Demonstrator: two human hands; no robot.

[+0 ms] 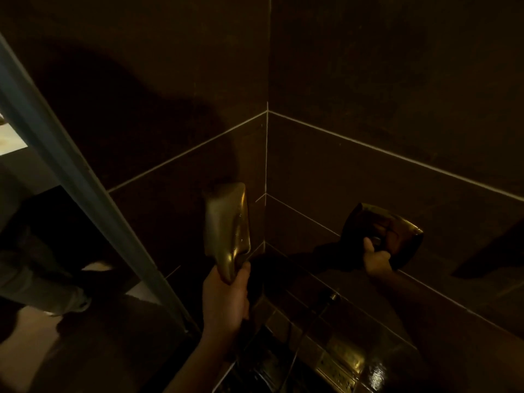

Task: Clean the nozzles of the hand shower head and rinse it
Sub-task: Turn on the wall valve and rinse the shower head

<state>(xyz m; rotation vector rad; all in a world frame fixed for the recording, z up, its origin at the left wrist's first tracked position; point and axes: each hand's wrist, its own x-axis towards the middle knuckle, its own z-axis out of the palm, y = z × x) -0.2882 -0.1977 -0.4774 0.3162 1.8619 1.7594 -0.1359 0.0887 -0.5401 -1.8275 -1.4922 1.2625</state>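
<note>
Two hands are at work in a dim, dark-tiled shower corner, each closed on a metal part. Lower centre of the frame: the left hand [226, 290] grips the narrow handle end of the shower head [228, 231], fingers wrapped fully round it and thumb lying up its right edge; the broad, flat head rises above the fist, close to the wall corner [266, 165], its brassy back or side turned to the camera. Right of centre: the right hand [375, 258] is clenched on a dark wall fitting [382, 234], thumb raised against its face; this is probably the tap control, though the light is too poor to be sure. A thin hose [314, 321] trails down in the lower middle of the frame toward wet, glinting floor tiles [348, 361]. No water stream can be made out, and the nozzle face is not visible, so whether the nozzles have been scrubbed cannot be told. No brush or cloth shows in either hand. Judged from this pose, the stage is likely the rinse, with the water about to be turned on or off; the rinse itself, and returning the head to its mount, appear to remain. At left, a glass door edge [85, 194] crosses the frame diagonally.
</note>
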